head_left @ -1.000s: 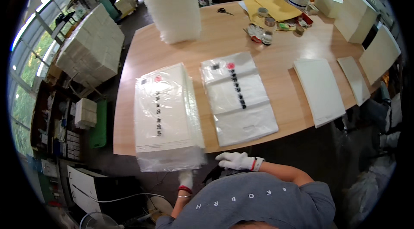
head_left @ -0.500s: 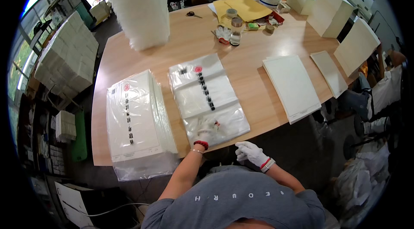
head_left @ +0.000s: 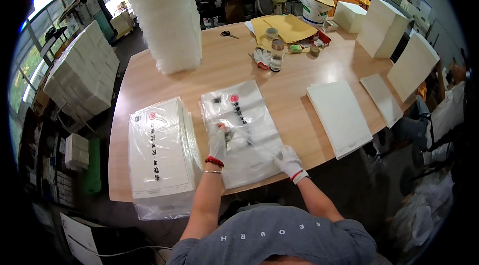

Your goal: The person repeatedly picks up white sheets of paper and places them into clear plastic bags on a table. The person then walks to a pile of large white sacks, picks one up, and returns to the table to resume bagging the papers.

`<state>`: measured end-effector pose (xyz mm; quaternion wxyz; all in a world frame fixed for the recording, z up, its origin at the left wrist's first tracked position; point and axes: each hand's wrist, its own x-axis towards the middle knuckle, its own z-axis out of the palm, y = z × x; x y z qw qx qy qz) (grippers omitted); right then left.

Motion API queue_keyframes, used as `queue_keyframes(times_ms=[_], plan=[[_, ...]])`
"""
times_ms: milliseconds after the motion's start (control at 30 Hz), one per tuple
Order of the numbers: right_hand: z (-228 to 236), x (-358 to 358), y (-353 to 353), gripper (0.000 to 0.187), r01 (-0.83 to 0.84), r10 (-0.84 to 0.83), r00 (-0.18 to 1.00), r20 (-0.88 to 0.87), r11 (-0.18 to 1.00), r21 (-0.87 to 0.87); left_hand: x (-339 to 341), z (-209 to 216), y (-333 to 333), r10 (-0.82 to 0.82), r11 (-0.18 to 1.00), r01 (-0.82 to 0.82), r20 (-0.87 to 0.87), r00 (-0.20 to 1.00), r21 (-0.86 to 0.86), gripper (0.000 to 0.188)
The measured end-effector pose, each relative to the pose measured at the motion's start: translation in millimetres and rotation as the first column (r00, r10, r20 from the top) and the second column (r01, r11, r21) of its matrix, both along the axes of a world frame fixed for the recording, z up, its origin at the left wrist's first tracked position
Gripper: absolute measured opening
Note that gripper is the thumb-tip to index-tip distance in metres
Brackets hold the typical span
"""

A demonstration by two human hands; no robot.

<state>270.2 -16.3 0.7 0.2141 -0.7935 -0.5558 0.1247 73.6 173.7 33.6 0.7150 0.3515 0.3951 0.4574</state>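
Observation:
A stack of clear plastic bags (head_left: 259, 103) with dark print and a red round mark lies on the table in front of me. My left hand (head_left: 218, 142), in a white glove with a bare fingertip showing, is closed on the top bag's film near its left side. White-gloved too, my right hand (head_left: 289, 161) pinches the bag at its lower right edge. Between them the film is wrinkled and blurs the print beneath. To the left rests a pile of white sheets in printed plastic bags (head_left: 167, 150), its bag ends hanging over the table edge.
White paper stacks (head_left: 342, 115) lie at right, near taller white blocks (head_left: 381, 28). A tall pile of translucent film (head_left: 169, 25) stands at the back left. Scissors (head_left: 228, 34), a jar (head_left: 276, 55), a spare glove (head_left: 261, 57) and yellow envelopes (head_left: 289, 28) lie behind. Someone sits at right.
My left hand has moved up over the bag stack. My right hand has come from beyond the table edge onto the bag's lower right edge. The top bag's film is now disturbed.

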Motion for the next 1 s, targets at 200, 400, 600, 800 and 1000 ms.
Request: queue_keyframes(times_ms=[200,400,600,800,1000], plan=[[42.3,-65.4,73.2,0.029,-0.053,0.346,0.835,-0.427,0.824,0.564,35.4,67.0,-19.3,-0.435,0.843,0.497,-0.281,0.855,0.206,0.033],[19.3,-62.7,57.0,0.028,-0.241,0.283,0.909,-0.306,0.956,0.168,38.4,108.3,-41.1,-0.344,0.639,0.646,-0.597,0.725,0.416,0.052],[43.7,7.6,-50.9,0.023,-0.032,0.144,0.870,-0.471,0.971,0.238,8.0,121.2,-70.7,0.542,0.328,0.547,-0.627,0.559,0.770,0.055],[12.8,165.1,-138.5,0.060,0.172,-0.216,0.830,0.515,0.976,0.132,-6.8,112.9,-122.0,0.057,0.682,0.361,-0.538,0.841,0.636,0.035],[47.5,206.6,-140.2,0.046,0.258,-0.261,0.962,0.077,0.965,0.045,34.0,77.8,-177.2,-0.378,0.426,0.761,-0.667,0.642,0.490,0.015]])
